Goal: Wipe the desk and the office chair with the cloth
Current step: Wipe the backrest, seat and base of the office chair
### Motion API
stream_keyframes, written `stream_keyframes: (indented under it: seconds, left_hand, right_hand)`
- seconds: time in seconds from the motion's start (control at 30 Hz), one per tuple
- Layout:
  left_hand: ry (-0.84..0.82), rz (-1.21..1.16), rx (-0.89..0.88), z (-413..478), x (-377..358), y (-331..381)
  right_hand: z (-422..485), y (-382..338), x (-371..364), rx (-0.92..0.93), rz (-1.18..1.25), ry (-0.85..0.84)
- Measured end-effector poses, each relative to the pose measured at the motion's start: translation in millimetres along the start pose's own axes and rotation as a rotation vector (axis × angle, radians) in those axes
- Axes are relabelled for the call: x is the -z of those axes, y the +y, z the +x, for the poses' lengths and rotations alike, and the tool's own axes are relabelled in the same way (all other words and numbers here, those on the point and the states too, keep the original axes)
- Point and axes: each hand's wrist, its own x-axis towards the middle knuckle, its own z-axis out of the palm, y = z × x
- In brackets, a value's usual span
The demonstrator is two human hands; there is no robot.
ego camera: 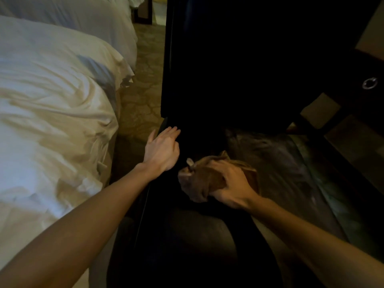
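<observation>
Left hand (161,149): fingers straight, together, resting on chair (280,163) edge
Right hand (230,187): fingers curled, gripping cloth (202,179) on seat

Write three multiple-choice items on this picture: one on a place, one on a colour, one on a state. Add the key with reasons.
1. Where does the bed lie relative to the office chair?
A. to its right
B. to its left
C. on top of it

2. What colour is the cloth?
A. white
B. blue
C. brown

3. How is the left hand?
A. open, fingers straight at the chair's dark edge
B. clenched round the cloth
C. out of view

Key:
1 B, as the white bedding fills the left of the view and the chair sits to the right of it.
2 C, as the cloth bunched in the right hand is brown.
3 A, as its fingers lie straight and hold nothing.
</observation>
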Motion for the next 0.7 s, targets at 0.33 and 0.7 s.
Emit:
stream_keyframes:
  seconds: [0.33,0.7]
  left_hand:
    - [0.141,-0.007,-0.025,1.6,-2.4,0.4]
    - [0.136,-0.025,0.032,30.0,-18.3,-14.0]
  right_hand:
    - [43.7,25.0,46.7,-0.226,0.144,0.446]
    - [143.1,135.9,8.0,-0.407,-0.402,-0.104]
